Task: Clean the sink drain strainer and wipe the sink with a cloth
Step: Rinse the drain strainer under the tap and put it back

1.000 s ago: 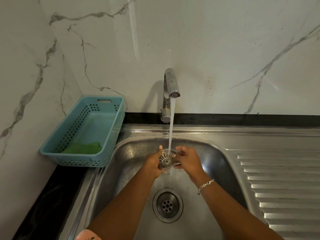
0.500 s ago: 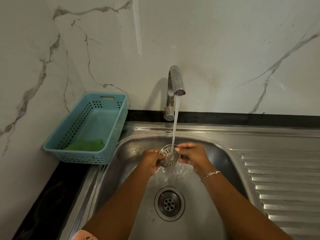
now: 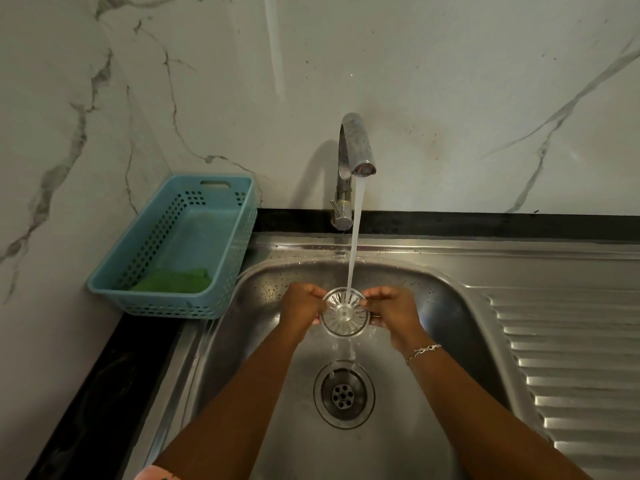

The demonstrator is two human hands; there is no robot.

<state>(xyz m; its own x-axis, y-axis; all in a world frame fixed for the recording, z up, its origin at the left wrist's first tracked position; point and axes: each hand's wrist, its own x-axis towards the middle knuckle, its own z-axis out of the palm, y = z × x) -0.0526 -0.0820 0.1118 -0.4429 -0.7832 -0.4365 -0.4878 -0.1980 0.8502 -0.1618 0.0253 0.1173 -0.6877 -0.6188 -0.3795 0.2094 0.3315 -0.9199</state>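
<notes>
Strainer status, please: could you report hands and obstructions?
Left hand and right hand grip strainer by its rim. Tap water hitting it. Nothing in the way.

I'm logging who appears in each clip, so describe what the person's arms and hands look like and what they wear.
Both forearms are bare; no gloves or rings show on the left hand or the right hand. The right wrist carries a thin silver chain bracelet. At the bottom edge, by the left arm, a bit of pink patterned fabric shows, perhaps a sleeve.
</notes>
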